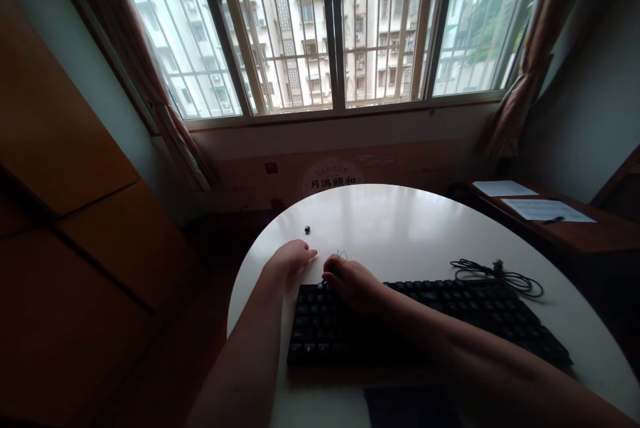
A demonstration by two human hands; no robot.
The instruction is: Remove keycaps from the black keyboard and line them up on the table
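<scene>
A black keyboard [425, 325] lies on a round white table [400, 221]. My right hand [350, 281] rests on the keyboard's far left corner, fingers pinched round a thin wire tool [341, 256] that sticks up above the keys. My left hand [290, 261] lies on the table just beyond that corner, fingers held together and flat, holding nothing I can see. A small black keycap [307, 229] sits loose on the table a little beyond my left hand.
The keyboard's coiled black cable [500, 275] lies on the table to the right. A wooden desk [590, 231] with white papers [547, 209] and a pen stands at right. Ahead is a barred window [330, 28] with curtains; a wooden cabinet [60, 215] stands at left.
</scene>
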